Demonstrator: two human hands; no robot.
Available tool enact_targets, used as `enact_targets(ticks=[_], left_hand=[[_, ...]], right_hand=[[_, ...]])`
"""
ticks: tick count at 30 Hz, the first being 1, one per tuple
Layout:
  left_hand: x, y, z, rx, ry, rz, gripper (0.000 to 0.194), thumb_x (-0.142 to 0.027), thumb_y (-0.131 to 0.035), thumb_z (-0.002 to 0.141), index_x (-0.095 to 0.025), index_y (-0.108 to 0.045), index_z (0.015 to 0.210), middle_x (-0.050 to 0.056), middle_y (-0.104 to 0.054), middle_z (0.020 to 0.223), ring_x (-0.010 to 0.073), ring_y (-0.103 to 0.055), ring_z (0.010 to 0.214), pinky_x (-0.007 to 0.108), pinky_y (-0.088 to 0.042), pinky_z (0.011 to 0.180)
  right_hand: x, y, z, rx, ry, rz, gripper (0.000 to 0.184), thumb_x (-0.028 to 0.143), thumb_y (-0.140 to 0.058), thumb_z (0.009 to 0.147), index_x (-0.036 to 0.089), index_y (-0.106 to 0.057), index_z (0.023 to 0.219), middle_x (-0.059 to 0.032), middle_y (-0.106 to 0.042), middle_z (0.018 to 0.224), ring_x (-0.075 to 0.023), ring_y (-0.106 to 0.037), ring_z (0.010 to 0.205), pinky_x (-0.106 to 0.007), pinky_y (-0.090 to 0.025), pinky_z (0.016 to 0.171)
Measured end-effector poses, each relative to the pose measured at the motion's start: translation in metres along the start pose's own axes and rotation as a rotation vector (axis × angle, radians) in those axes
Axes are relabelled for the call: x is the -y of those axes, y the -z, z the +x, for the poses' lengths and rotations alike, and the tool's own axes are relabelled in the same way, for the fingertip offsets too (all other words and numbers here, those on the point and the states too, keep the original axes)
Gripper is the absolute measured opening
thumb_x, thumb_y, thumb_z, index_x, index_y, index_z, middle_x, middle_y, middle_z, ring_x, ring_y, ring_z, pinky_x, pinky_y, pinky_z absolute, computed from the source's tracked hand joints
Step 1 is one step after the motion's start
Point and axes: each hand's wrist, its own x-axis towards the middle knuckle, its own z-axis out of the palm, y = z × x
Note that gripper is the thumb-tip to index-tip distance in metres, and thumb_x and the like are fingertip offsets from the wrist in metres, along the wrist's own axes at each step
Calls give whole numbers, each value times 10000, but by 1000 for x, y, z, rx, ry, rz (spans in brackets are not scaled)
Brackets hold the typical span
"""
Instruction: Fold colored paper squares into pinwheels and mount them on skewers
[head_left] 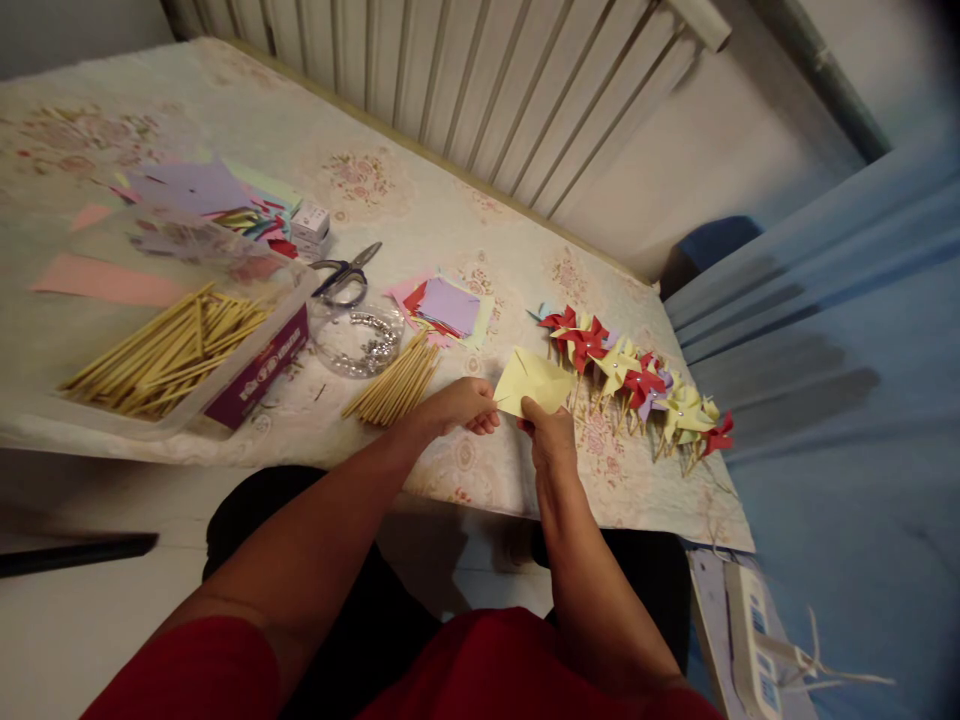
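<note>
A square of yellow paper [529, 378] with cuts running in from its corners is held above the table's front part. My left hand [466, 402] pinches its left corner, fingers curled. My right hand [550, 425] grips the lower edge, the thumb lying on top. To the right lies a row of finished paper pinwheels [643, 385] in red, yellow and purple on sticks. Left of my hands is a bundle of thin wooden sticks [396, 382]. Behind it sits a stack of coloured paper squares [448, 306].
A round clear dish of silvery beads [360, 342] stands near dark-handled scissors [346, 275]. Farther left, a clear plastic box [259, 375] holds many sticks. Paper sheets [187, 188] and small boxes [310, 225] lie behind it. A radiator [450, 90] and blue curtain [847, 350] border the table.
</note>
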Motion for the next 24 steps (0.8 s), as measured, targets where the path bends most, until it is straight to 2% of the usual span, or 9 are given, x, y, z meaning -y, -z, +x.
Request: enact_targets(ticks=[11, 18, 21, 24], left_hand=[[-1, -2, -1, -14, 6, -20, 159, -109, -573, 765, -171, -446, 691, 15, -652, 600, 105, -582, 483, 230, -445, 526], [0, 1, -1, -27, 15, -68, 192, -73, -647, 718, -161, -476, 717, -6, -619, 589, 101, -582, 521, 227, -454, 548], [-1, 1, -1, -22, 13, -81, 204, -120, -676, 734, -162, -476, 727, -1, -620, 613, 114, -601, 566, 236, -464, 560], [-2, 0, -3, -15, 11, -117, 186, -252, -664, 804, -150, -511, 773, 29, -654, 697, 115, -608, 585, 241, -465, 561]], right_hand=[[-2, 1, 0, 2, 6, -27, 245, 311, -742, 615, 164, -643, 784, 16, -662, 676, -105, -527, 511, -242, -446, 478], [-3, 2, 1, -11, 1, -12, 278, 314, -747, 606, 164, -661, 824, 0, -691, 726, -119, -557, 551, -241, -465, 486], [-4, 2, 2, -18, 4, -36, 277, 318, -744, 607, 157, -665, 819, -3, -692, 718, -118, -554, 541, -242, -465, 488], [-4, 2, 2, -1, 3, -47, 291, 325, -742, 610, 155, -674, 836, -11, -705, 745, -126, -574, 563, -243, -468, 501]])
